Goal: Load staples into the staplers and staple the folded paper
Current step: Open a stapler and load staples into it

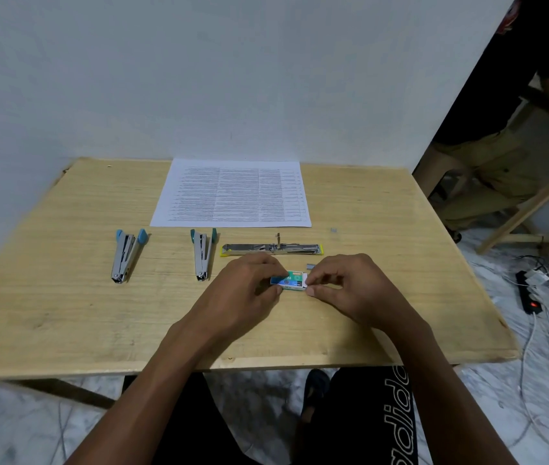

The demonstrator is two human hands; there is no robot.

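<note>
My left hand point(249, 290) grips a small green and blue staple box point(289, 280) at the middle of the wooden table point(65, 313). My right hand point(343, 286) pinches the box's white inner tray at its right end. Two blue-handled staplers lie open to the left, one point(127, 255) farther left and one point(203, 253) nearer the middle. A third stapler with yellow ends point(271, 249) lies opened flat just beyond my hands. The printed paper point(232, 194) lies flat at the table's far edge. A short strip of staples point(310, 264) rests beside my right hand.
Another small staple strip point(333, 230) lies right of the paper. A white wall stands behind the table. A person point(507, 129) stands at the far right by a wooden frame. A power strip point(529, 297) and cables lie on the floor to the right.
</note>
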